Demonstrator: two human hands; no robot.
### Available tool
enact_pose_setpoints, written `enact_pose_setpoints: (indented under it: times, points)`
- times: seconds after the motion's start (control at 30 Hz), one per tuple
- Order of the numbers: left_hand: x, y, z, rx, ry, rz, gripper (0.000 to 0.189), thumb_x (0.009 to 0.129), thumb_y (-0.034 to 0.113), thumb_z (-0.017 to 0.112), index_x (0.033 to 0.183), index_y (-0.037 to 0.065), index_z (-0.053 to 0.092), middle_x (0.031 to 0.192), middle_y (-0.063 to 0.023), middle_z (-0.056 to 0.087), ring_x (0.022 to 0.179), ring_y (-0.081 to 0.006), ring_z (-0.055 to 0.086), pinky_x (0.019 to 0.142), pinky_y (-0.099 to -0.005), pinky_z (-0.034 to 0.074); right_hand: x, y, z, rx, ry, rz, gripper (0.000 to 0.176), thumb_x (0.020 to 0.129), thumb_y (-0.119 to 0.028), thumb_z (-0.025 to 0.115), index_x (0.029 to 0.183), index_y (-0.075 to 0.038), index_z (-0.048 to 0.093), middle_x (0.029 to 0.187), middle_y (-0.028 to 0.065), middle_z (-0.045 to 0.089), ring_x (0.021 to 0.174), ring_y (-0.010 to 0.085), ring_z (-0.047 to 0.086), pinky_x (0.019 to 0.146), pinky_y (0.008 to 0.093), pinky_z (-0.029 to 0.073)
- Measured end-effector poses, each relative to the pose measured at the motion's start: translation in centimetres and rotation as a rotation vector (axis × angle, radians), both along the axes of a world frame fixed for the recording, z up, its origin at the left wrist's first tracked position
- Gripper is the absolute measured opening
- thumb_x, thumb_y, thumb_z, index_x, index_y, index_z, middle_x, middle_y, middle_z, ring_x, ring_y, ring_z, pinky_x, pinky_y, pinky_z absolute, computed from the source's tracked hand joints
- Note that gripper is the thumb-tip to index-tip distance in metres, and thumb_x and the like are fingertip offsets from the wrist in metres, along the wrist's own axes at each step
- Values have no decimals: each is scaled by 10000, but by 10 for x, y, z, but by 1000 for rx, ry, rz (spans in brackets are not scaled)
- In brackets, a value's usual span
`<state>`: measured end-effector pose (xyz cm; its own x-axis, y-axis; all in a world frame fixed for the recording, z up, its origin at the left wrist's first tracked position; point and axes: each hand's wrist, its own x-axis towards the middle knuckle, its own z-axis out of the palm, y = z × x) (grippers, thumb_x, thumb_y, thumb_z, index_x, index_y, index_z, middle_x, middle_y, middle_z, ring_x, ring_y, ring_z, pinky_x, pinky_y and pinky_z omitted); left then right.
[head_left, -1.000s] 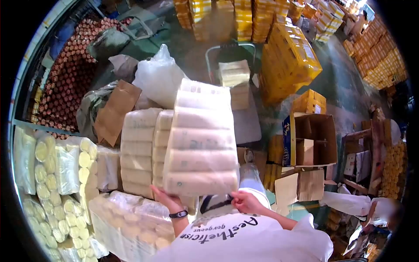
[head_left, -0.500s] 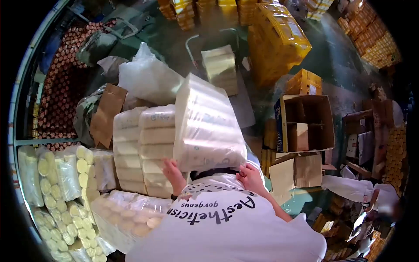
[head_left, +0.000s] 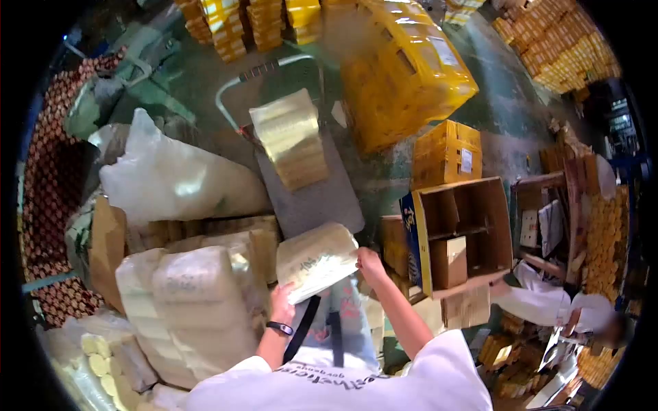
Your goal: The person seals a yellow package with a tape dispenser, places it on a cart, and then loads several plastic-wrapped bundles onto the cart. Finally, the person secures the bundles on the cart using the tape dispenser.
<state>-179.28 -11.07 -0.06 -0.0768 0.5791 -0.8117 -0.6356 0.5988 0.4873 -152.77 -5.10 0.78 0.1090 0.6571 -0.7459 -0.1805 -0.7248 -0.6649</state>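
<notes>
Between my two hands is a plastic-wrapped white pack (head_left: 317, 262) with blue markings on its near face. My left hand (head_left: 282, 305), with a dark wristband, grips its lower left corner. The right edge of the pack is gripped by my right hand (head_left: 370, 266). Beyond it stands a flat grey trolley (head_left: 319, 205) with a curved handle, and a similar pale pack (head_left: 291, 140) lies on it. Large wrapped packs (head_left: 199, 301) are stacked to the left of my left hand.
An open divided carton (head_left: 490, 212) stands at the right, with a yellow taped box (head_left: 445, 154) behind it. A large yellow wrapped bundle (head_left: 404, 75) is past the trolley. A white plastic sack (head_left: 185, 178) lies at the left. Another person (head_left: 541, 298) is at the lower right.
The held pack is now farther from my body, tilted and seen from its end. Both hands have moved forward with it. The view has shifted, bringing the trolley closer.
</notes>
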Motion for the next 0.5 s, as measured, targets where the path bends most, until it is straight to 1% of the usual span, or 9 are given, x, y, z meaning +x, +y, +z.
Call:
enact_pose_setpoints:
  times: [0.03,0.07,0.1,0.17,0.23,0.3,0.33,0.47,0.5]
  points:
    - [3,20,4,-49,-35,-15,271,743,2,585,1014,-19,584,955,-108,634,827,-239,627,736,-344,503,2,4,-24,-8,-46,48,221,815,-199,526,894,-5,597,777,46,578,686,146,500,640,278,416]
    - [8,32,6,-96,-23,-33,274,741,1,580,1015,-17,582,943,-108,632,820,-244,626,730,-349,504,-4,4,-39,88,-31,16,237,814,-271,506,762,-42,534,629,7,476,548,118,438,528,263,363]
    - [9,43,-2,-143,-4,-53,278,739,-1,575,1016,-16,579,932,-109,629,813,-249,625,724,-354,505,-4,-3,-88,32,-148,62,230,793,-258,549,711,-45,527,630,26,502,563,115,471,533,261,375]
    - [0,46,-44,-106,141,-66,252,723,-48,542,973,-40,568,933,-122,608,849,-240,601,734,-344,496,-8,-3,-112,-18,-205,46,236,765,-243,599,648,-52,523,592,7,484,584,104,473,546,248,373]
    - [-23,25,-78,-89,38,-46,270,702,-78,530,970,-59,556,932,-130,601,848,-241,590,762,-336,477,-20,0,-99,23,-182,-180,231,751,-204,614,596,-70,509,544,-41,420,557,67,411,524,251,332]
    - [-28,23,-65,-155,119,-56,310,680,-92,506,986,-65,547,936,-136,600,854,-249,589,770,-332,472,-26,-1,-75,-108,-90,-297,219,752,-181,608,594,-82,492,551,-43,416,554,48,388,515,245,311]
    - [-23,35,-58,-164,144,-65,330,669,-99,494,994,-69,543,938,-140,600,857,-253,588,774,-330,469,-30,-6,-80,30,-77,-338,196,763,-158,591,611,-90,487,565,-43,420,570,33,377,514,229,297]
    - [-15,67,-19,-216,210,-102,369,645,-107,479,1006,-68,545,970,-151,605,906,-254,589,788,-317,465,-51,-4,-53,-78,-123,-716,146,759,-113,563,628,-83,505,612,-37,431,576,48,378,524,225,293]
    - [-16,73,-12,-218,224,-109,362,640,-106,482,994,-64,549,961,-148,606,899,-249,587,784,-311,463,-51,-4,-48,-69,-116,-609,128,764,-113,567,656,-72,512,628,-34,440,586,57,388,525,230,310]
